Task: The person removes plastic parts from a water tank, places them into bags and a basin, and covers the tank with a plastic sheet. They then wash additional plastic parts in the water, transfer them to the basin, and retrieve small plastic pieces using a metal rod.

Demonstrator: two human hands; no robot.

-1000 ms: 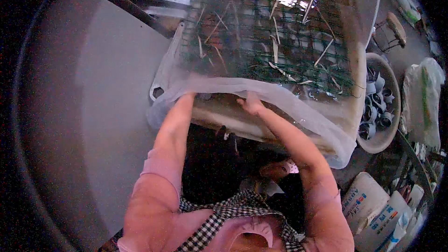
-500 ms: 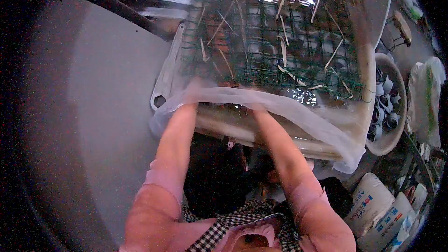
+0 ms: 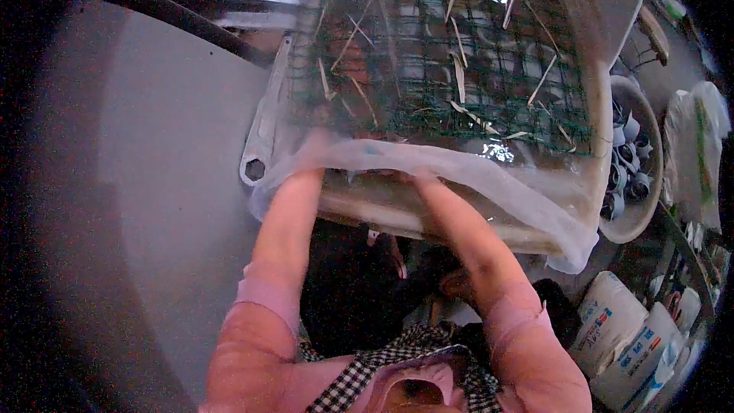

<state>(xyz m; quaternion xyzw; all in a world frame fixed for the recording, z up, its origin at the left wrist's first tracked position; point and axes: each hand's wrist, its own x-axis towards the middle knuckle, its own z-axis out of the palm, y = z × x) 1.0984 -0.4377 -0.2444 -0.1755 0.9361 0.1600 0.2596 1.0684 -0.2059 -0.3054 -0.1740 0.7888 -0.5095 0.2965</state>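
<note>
A translucent plastic sheet or fine netting (image 3: 489,176) hangs over the near rim of a pale tub (image 3: 459,226). My left hand (image 3: 317,149) is at the sheet's left part, smeared by motion. My right hand (image 3: 414,171) is beside it at the near rim, mostly hidden by the sheet. The fingers of both hands do not show clearly. Just beyond my hands, a dark green mesh (image 3: 497,53) lies across water in the tub. Thin pale strips (image 3: 459,76) are scattered over the mesh.
Left of the tub, a large metal wrench (image 3: 264,126) lies on a grey surface (image 3: 176,168). A round basin (image 3: 646,183) with grey curled parts stands at right. Printed white sacks (image 3: 609,317) and a plastic bag (image 3: 699,157) are further right.
The view has shifted slightly, so the tub, mesh and wrench appear a little further left. Both hands stay at the near rim, and my right hand is more covered by the sheet.
</note>
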